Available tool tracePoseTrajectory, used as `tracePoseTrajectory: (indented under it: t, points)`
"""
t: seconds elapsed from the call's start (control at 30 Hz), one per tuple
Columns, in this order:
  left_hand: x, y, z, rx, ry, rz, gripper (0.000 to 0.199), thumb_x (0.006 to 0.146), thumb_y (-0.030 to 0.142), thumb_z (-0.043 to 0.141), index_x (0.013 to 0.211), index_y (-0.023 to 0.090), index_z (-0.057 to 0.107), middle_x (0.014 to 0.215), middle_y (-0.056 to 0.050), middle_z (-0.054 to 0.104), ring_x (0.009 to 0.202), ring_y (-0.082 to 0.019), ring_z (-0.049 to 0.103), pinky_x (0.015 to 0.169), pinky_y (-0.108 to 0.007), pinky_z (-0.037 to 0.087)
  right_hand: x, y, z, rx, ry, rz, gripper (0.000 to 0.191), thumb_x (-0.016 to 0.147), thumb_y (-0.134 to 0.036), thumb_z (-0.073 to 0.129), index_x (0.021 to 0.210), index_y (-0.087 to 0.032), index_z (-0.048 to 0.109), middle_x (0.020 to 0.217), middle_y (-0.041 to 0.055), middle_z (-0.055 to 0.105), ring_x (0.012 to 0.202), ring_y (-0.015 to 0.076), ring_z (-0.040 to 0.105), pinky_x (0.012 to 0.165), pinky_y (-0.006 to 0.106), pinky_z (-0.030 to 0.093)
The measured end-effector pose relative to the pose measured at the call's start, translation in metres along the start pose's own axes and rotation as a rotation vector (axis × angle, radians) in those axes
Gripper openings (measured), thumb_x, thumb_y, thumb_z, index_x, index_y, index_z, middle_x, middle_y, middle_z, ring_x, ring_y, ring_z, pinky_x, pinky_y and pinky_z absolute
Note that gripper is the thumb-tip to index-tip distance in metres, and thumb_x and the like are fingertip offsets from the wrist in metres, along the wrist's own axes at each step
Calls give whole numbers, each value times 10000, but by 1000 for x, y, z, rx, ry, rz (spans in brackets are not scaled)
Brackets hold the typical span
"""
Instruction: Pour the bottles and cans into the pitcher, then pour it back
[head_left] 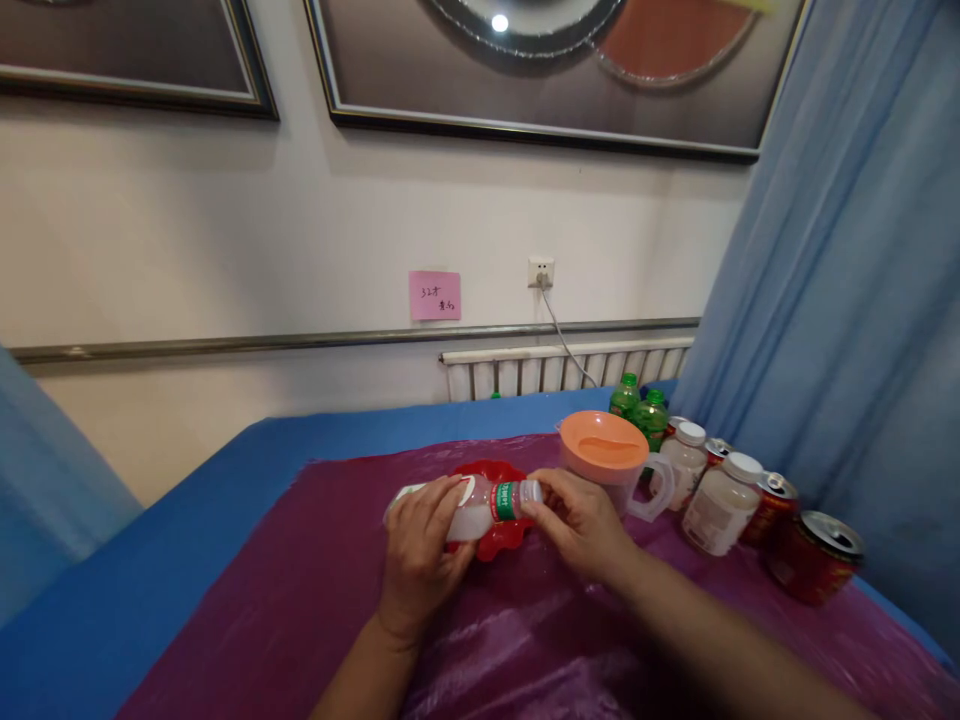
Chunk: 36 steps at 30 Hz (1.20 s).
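Observation:
A clear bottle (474, 510) with a green and red neck label lies nearly level in front of me, its white cap (531, 492) pointing right. My left hand (427, 535) is wrapped round the bottle's body. At the other end, the thumb and fingers of my right hand (581, 520) pinch the cap. Below the bottle is a red scalloped dish (501, 543), partly hidden by it and by my left hand. Just behind my right hand stands a clear pitcher with an orange lid (604, 440).
Right of the pitcher stand white-capped jars (724, 505), red cans (814, 560) and green bottles (651, 415). A purple plastic sheet (300, 580) covers part of the blue tabletop (135, 570). Blue curtains (847, 300) hang at the sides; a radiator (525, 375) is behind.

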<state>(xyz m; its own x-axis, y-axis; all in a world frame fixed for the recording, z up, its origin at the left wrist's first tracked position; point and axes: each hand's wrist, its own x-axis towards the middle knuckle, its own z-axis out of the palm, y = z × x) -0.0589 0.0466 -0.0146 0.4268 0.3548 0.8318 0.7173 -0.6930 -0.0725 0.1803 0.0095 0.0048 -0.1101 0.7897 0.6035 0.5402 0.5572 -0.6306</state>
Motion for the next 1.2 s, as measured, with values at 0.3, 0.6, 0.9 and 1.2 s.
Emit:
tracePoseTrajectory:
  t: [0.3, 0.6, 0.9, 1.2]
  points:
    - [-2, -3, -2, -94, -54, -45, 568, 826, 249, 676, 1365, 205, 503, 1232, -141, 710, 1118, -299, 667, 978, -443, 465, 8, -2, -21, -18, -106, -337, 312, 969, -206, 593, 1277, -248, 566, 1146, 88, 649, 1026, 213, 618, 898, 361, 511]
    - [-4, -2, -9, -187, -97, -117, 529, 803, 338, 722, 1296, 233, 564, 1162, -97, 738, 1036, -291, 694, 937, -437, 508, 9, -10, -29, -74, -214, -385, 358, 975, -146, 502, 1297, -284, 574, 1296, 83, 605, 1186, 207, 590, 1005, 409, 484]
    - [-11, -10, -1, -98, -63, -91, 565, 801, 249, 712, 1342, 200, 554, 1245, -139, 710, 1136, -302, 657, 1039, -466, 436, 18, -20, -8, -224, -208, 47, 195, 997, -329, 537, 1020, -181, 663, 904, 67, 705, 808, 212, 662, 757, 357, 525]
    - [-19, -23, 9, -152, -14, -285, 538, 825, 407, 734, 1308, 226, 579, 1219, -119, 727, 1110, -308, 685, 1020, -480, 483, -6, -4, -14, 27, 22, -100, 259, 955, -269, 598, 1206, -216, 564, 1046, 77, 661, 922, 205, 642, 822, 346, 534]
